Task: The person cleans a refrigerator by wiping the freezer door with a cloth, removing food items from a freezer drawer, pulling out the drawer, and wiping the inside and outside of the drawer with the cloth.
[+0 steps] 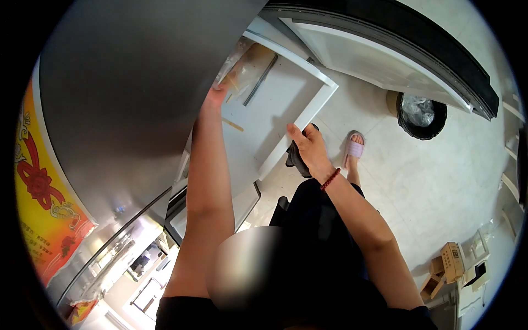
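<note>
A white drawer [275,115] is pulled out of a grey fridge [132,82]. My right hand [312,148] is closed on the drawer's front rim, thumb on top. My left hand [219,92] reaches inside at the drawer's far left, beside a clear plastic bag [242,69]; its fingers are partly hidden by the bag and the fridge edge. A thin grey strip [260,80] and a short tan stick [232,125] lie on the drawer floor.
An open fridge door [379,58] spans the upper right. Beyond it stands a black-lined bin [421,116] holding clear plastic. Cardboard boxes [452,263] are at the lower right. My sandalled foot [355,147] is on the pale floor [407,176].
</note>
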The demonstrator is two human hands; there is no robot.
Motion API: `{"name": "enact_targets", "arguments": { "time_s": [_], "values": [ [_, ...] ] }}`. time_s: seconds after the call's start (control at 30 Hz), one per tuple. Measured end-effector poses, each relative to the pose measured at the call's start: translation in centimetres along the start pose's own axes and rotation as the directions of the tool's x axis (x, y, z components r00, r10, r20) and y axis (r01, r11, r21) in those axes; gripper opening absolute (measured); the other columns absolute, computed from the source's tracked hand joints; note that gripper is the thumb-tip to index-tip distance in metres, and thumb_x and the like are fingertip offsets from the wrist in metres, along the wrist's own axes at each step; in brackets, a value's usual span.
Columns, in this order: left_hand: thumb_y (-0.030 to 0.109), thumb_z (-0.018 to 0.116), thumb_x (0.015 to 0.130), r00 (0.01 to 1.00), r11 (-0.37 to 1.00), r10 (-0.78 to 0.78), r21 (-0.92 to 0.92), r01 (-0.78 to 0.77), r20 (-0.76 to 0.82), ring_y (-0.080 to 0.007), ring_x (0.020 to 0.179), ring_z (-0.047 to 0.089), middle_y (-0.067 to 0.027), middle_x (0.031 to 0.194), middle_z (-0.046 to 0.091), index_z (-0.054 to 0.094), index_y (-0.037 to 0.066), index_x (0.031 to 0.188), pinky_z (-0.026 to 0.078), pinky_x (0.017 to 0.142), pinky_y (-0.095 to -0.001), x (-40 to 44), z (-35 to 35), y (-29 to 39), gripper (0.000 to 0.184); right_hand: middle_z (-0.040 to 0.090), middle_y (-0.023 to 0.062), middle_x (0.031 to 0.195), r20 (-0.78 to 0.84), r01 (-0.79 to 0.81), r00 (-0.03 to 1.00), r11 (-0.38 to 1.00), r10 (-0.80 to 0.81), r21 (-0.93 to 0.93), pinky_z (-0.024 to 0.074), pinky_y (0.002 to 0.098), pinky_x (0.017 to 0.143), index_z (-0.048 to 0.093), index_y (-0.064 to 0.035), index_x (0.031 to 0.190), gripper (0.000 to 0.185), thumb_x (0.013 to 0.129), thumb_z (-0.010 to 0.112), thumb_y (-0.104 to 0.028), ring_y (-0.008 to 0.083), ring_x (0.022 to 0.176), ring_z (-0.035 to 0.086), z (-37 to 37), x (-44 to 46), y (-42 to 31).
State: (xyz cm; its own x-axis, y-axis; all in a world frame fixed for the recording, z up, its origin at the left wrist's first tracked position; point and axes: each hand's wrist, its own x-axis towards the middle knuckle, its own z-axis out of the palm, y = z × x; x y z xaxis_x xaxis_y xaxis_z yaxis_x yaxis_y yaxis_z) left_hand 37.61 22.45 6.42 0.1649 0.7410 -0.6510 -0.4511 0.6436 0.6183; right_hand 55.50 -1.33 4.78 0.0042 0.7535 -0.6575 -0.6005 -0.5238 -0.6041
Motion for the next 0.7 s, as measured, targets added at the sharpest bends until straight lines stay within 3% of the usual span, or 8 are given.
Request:
{"name": "enact_targets", "arguments": {
  "time_s": [0.1,0.17,0.27,0.37,0.47,0.57,0.7],
  "values": [
    [0.037,0.051,0.094,1.0,0.999,0.029,0.015,-0.029,-0.003,-0.0307,0.11,0.059,-0.0156,0.128,0.056,0.051,0.011,0.131,0.054,0.077,-0.0428,-0.8,2.0,-0.5,0.045,0.062,-0.0005,0.081,-0.011,-0.007,1.0,1.0,0.007,-0.01,0.0437,0.0227,0.059,0.062,0.0014,0.108,0.035,0.095,0.063,-0.031,0.005,0.066,0.05,0.1,0.0,-0.1],
    [0.036,0.048,0.095,0.998,0.999,0.05,0.02,-0.049,-0.025,-0.0323,0.111,0.059,-0.0193,0.13,0.054,0.048,0.009,0.134,0.054,0.078,-0.0439,-1.4,2.8,-0.8,0.047,0.059,-0.0019,0.082,0.002,-0.034,0.999,0.999,0.034,-0.015,0.0424,0.0225,0.059,0.061,-0.0008,0.105,0.039,0.092,0.065,-0.038,0.0047,0.068,0.049,-0.1,0.0,-0.3],
    [0.037,0.048,0.093,0.997,0.997,-0.033,-0.065,0.028,-0.072,-0.0327,0.109,0.06,-0.0184,0.129,0.055,0.047,0.009,0.135,0.054,0.078,-0.0445,-2.5,2.1,-1.1,0.05,0.058,-0.0021,0.082,0.02,-0.063,0.998,0.998,0.064,-0.006,0.0421,0.023,0.06,0.061,-0.0019,0.104,0.042,0.091,0.067,-0.042,0.0051,0.069,0.049,-0.2,-0.1,-0.2],
    [0.039,0.049,0.092,0.994,0.99,-0.014,-0.141,-0.002,-0.113,-0.0324,0.108,0.06,-0.0171,0.129,0.055,0.048,0.009,0.134,0.054,0.077,-0.0447,-6.5,3.5,-2.6,0.051,0.058,-0.0015,0.081,0.031,-0.073,0.997,0.997,0.073,-0.006,0.0438,0.0244,0.06,0.06,-0.0019,0.107,0.043,0.091,0.067,-0.041,0.0059,0.068,0.05,-0.4,0.1,0.1],
    [0.04,0.053,0.091,0.998,0.966,-0.033,-0.257,0.016,-0.061,-0.0323,0.118,0.057,-0.0128,0.13,0.057,0.048,0.008,0.133,0.053,0.07,-0.0386,-11.2,4.6,-4.9,0.053,0.059,0.0007,0.082,0.018,-0.082,0.996,0.996,0.082,-0.041,0.0453,0.0253,0.061,0.06,-0.0007,0.105,0.039,0.092,0.066,-0.037,0.0067,0.072,0.052,-0.5,0.3,0.2],
    [0.037,0.052,0.09,0.959,0.99,-0.014,-0.139,-0.027,-0.285,-0.0316,0.122,0.054,-0.0132,0.131,0.055,0.046,0.009,0.135,0.052,0.083,-0.0447,-17.0,6.8,-7.7,0.053,0.061,0.0037,0.085,-0.003,-0.02,1.0,0.999,0.02,0.032,0.0483,0.0269,0.067,0.059,0.0004,0.104,0.037,0.091,0.067,-0.033,0.0091,0.08,0.056,-1.0,0.6,1.5],
    [0.038,0.055,0.088,0.99,0.985,0.013,-0.169,-0.037,-0.137,-0.0301,0.12,0.054,-0.0131,0.131,0.054,0.043,0.008,0.138,0.047,0.096,-0.048,-24.5,7.2,-11.2,0.059,0.063,0.009,0.095,0.023,0.141,0.988,0.956,-0.152,0.257,0.0515,0.0286,0.075,0.059,0.001,0.104,0.038,0.085,0.073,-0.029,0.0132,0.088,0.061,-1.1,0.6,1.9]
  ]
}}
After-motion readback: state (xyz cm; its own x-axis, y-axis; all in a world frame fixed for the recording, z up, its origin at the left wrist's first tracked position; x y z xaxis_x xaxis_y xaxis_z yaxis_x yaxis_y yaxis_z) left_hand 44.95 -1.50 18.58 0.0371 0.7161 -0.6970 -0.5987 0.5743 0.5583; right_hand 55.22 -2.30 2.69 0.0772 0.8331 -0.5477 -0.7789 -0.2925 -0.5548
